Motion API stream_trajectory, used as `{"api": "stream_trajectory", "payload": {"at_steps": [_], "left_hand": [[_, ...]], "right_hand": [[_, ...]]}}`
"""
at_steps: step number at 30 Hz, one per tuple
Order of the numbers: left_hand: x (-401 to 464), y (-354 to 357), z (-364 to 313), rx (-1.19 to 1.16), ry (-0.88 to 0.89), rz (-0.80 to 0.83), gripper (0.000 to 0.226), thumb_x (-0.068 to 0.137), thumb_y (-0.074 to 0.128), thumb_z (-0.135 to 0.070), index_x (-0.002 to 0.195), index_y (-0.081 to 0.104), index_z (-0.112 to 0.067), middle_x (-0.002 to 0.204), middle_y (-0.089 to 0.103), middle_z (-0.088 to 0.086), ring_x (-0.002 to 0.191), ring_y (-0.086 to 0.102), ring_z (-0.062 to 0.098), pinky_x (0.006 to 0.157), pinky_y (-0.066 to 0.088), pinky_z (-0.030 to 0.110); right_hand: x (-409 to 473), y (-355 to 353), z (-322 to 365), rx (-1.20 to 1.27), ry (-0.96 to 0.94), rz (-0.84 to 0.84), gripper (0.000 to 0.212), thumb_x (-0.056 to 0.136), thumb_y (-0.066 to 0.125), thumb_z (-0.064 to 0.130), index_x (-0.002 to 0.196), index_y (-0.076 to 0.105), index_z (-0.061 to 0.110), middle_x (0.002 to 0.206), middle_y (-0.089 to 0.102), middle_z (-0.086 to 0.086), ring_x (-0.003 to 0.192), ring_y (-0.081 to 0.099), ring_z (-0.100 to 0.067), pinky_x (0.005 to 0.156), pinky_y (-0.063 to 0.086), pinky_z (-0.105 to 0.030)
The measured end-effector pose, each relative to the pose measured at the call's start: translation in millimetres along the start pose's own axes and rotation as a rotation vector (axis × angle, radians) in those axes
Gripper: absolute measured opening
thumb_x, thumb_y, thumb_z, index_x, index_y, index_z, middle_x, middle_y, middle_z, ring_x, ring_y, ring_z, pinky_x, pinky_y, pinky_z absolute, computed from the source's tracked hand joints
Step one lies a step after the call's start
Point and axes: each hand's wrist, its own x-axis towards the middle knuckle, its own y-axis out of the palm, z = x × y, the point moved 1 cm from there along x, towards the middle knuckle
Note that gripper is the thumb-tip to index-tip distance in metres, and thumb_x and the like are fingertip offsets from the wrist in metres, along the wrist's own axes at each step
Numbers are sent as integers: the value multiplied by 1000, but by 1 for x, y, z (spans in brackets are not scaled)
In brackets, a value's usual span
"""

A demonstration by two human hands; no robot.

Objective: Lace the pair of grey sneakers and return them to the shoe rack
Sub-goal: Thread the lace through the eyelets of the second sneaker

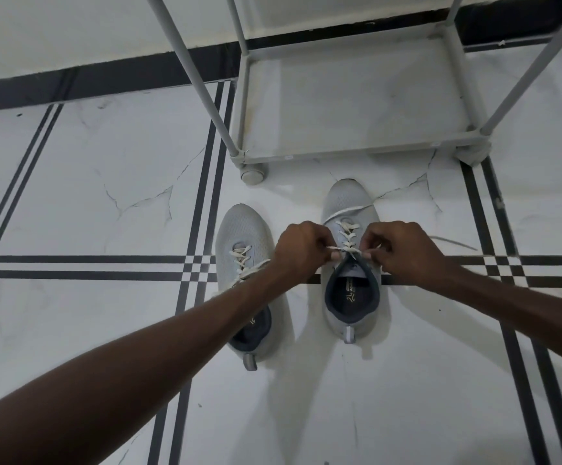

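Pinching the lace (346, 245) at the right sneaker's (353, 263) top eyelets with left hand (301, 251) and right hand (403, 251), I judge the left sneaker (242, 239) laced, racking (356, 95) pending.

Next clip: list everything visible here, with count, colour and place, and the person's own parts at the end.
grey sneakers: 2, light grey with dark lining, side by side on the floor before the rack
laces: off-white, threaded in both sneakers; loose ends trail off the right one
shoe rack: 1, pale grey frame, bottom shelf bare, top right
floor: white marbled tiles with black stripes
skirting: black band along the wall
left hand, right hand: each pinching lace at the right sneaker's top eyelets
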Motion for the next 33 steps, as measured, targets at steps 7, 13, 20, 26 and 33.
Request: {"api": "stream_trajectory", "payload": {"at_steps": [7,13,20,26,33], "left_hand": [[-1,-7,3,112,214,-8,10,86,64,-14,84,74,-14,68,75,1,58,69,19,64,57,35],[-19,9,35,581,351,64,14,96,53,-26,104,61,-17,101,74,4,87,69,31,65,38,32],[-12,1,29,555,270,99,15,93,59,-27,101,64,-15,95,76,9,88,68,35,66,38,32],[-16,-6,38,172,216,110,8,85,64,-11,83,71,-8,74,75,8,68,70,29,64,54,35],[-21,-60,44,-456,-31,420,12,90,72,-22,88,76,-11,85,72,20,75,65,19,74,53,27]], "right_hand": [[3,-5,-1,-38,-67,54,14,76,75,7,74,71,20,66,70,6,60,64,-6,61,50,-25],[-7,3,-29,-232,-62,77,26,65,59,-11,66,62,15,65,58,7,65,58,-17,57,42,-25],[-2,1,-32,-266,-65,54,38,59,58,-12,59,48,24,60,53,12,61,53,-11,50,30,-19],[0,-13,-24,-208,-2,114,21,78,72,6,66,64,22,65,65,9,62,60,-8,52,38,-22],[-11,-65,14,101,35,461,7,85,73,21,78,75,19,62,71,-5,50,62,-10,59,49,-20]]}}
